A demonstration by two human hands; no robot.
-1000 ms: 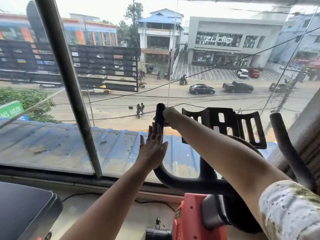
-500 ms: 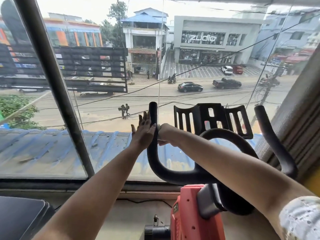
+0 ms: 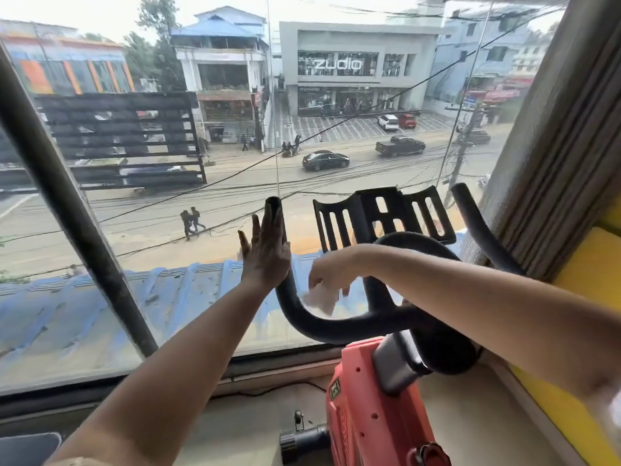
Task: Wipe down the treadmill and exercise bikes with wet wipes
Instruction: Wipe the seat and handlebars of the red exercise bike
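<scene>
An exercise bike with a red-orange body [image 3: 373,408] and black curved handlebars [image 3: 336,326] stands in front of me at a big window. My left hand [image 3: 265,250] lies flat, fingers straight, against the outer side of the left handlebar horn [image 3: 274,210]. My right hand [image 3: 331,270] pinches a crumpled white wet wipe [image 3: 319,299] just right of that horn, above its lower bend. A black slotted device holder [image 3: 379,213] sits in the middle of the bars. The right horn [image 3: 477,223] rises beside the wall.
A large glass window [image 3: 201,163] with a slanted dark frame bar [image 3: 67,213] is directly ahead, overlooking a street. A ribbed wall [image 3: 551,156] and yellow panel [image 3: 591,270] close off the right. A dark machine edge [image 3: 27,449] shows at bottom left. A sill [image 3: 235,415] lies below.
My right hand slid down the left horn from near its top to the lower bend, and the wipe now shows below it. My left hand stayed flat against the horn.
</scene>
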